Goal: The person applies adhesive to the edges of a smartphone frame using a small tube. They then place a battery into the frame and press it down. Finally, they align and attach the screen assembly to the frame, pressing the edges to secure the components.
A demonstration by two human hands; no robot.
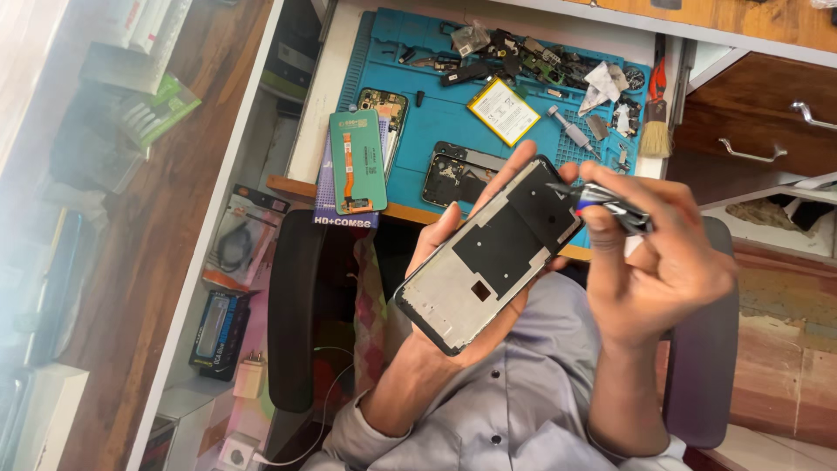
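My left hand holds a bare phone frame from underneath, its inner side with black patches facing up, tilted toward the bench. My right hand grips a small black tube with a red and blue band and a thin nozzle. The nozzle tip touches the frame's upper right edge. Both hands hover in front of the blue work mat.
On the mat lie a green-backed replacement screen, an opened phone body, a yellow-white battery, a screwdriver, a brush and several small parts. Wooden drawers stand right; boxes fill shelves left.
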